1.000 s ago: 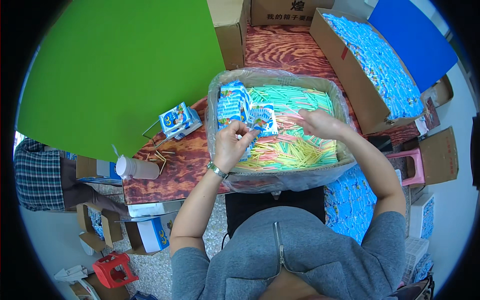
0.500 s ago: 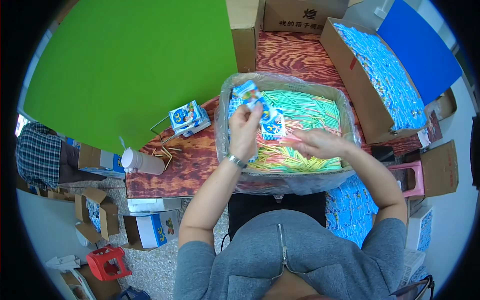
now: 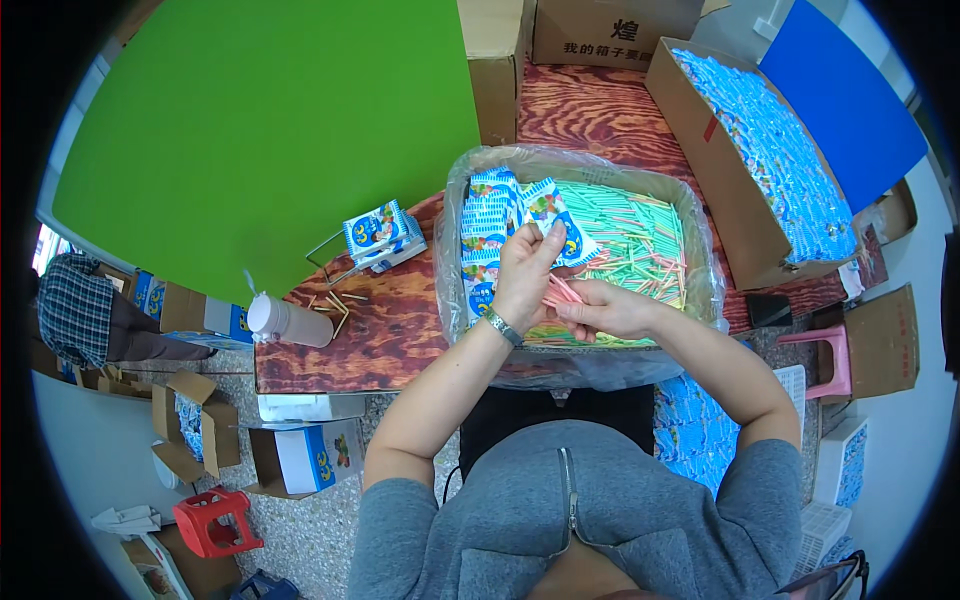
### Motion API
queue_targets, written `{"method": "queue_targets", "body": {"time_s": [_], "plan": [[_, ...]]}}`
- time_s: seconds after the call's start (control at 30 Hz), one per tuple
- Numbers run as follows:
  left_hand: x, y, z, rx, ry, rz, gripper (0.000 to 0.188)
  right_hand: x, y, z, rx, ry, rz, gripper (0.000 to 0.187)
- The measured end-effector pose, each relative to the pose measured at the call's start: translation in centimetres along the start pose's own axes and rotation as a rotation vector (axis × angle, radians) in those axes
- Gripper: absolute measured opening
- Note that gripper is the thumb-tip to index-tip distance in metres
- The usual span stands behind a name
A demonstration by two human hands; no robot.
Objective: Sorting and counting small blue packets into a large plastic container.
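Above the carton [image 3: 708,262] lined with clear plastic, my two hands are close together. My left hand [image 3: 528,268] pinches a blue and white printed packet [image 3: 558,225] by its edge. Just below it, my right hand [image 3: 615,308] grips a small bunch of pink sticks [image 3: 566,291], their ends near the left palm. Thin green sticks [image 3: 625,215] fill much of the carton, mixed with pink ones; yellow ones are largely hidden under my hands. Several more blue and white packets [image 3: 484,222] lie along the carton's left side.
A wire stand with packets [image 3: 378,235] and a pale bottle [image 3: 290,320] stand left on the red wood-patterned table [image 3: 375,362]. A large green board [image 3: 270,130] covers the far left. At right, a long carton [image 3: 700,130] holds many blue packets. Another person [image 3: 85,310] is at far left.
My right hand has moved left and down with the pink sticks, close to my left hand. My left hand has shifted right and lower, and its packet now tilts over the carton's middle.
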State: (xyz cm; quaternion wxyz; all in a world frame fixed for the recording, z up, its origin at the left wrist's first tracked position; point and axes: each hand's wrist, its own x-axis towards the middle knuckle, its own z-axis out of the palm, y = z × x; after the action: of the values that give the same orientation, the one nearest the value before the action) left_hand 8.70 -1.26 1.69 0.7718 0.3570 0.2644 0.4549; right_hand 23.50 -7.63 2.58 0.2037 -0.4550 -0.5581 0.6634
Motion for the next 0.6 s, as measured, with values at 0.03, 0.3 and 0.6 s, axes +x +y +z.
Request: {"method": "queue_targets", "body": {"time_s": [0.03,0.3,0.6], "plan": [[-0.2,0.3,0.3,-0.002,0.011,0.003,0.02,-0.1,-0.3,0.0,-0.084,-0.008,0.004,0.034],[0.4,2.2,-3.3,0.303,0.144,0.276,0.02,-1.9,-3.7,-1.3,-0.274,-0.012,0.047,0.033],[-2.4,3.1,-5.3,1.288,0.086,0.797,0.019,-4.5,-9.0,-4.1,-0.668,0.076,-0.053,0.03]]}}
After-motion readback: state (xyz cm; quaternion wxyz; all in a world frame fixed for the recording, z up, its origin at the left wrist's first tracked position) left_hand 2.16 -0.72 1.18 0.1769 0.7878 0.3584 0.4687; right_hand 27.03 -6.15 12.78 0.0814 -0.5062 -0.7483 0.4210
